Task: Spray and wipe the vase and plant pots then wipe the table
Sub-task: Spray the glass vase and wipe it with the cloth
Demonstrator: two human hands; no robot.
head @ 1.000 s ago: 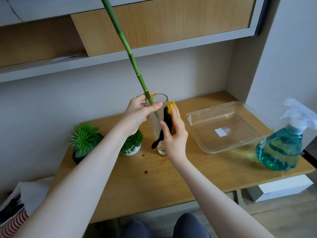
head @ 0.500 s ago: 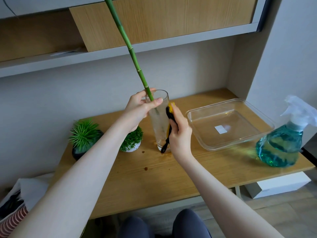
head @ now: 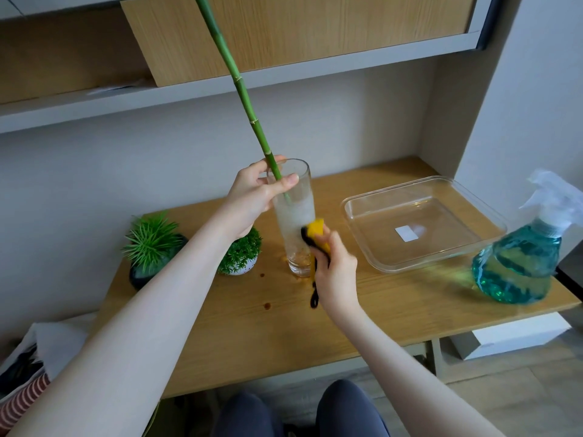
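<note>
Left hand [head: 252, 197]: thumb and fingers curled round the rim of the glass vase [head: 295, 216], pinching the green bamboo stalk [head: 243, 89] where it enters the mouth. The stalk rises leftward, tilted, out of the top of the view.

Right hand [head: 334, 272]: fingers curled round a yellow-and-black cloth [head: 315, 239], pressing it against the right side of the vase at mid-height. A black strip of cloth hangs below the hand. The vase wall is hazy with film or droplets.

The vase stands upright on the wooden desk [head: 315, 326], near the middle and toward the rear edge. Just left of it is a small white pot [head: 239, 258] with fine green foliage, partly behind the left forearm. Farther left, near the left rear corner, is a dark pot [head: 151, 250] with spiky green leaves. Small dark spots mark the desk surface in front of the vase.

Right of the vase, a clear rectangular tray [head: 422, 222] lies flat; a white label at its centre is too small to read. At the right front corner stands a spray bottle [head: 520, 263] of blue-green liquid with a clear trigger head.

Room: grey wall behind the desk, wood-fronted cabinet and grey shelf above, white box [head: 511, 339] on the floor below the right edge, striped fabric [head: 22, 402] at lower left.
</note>
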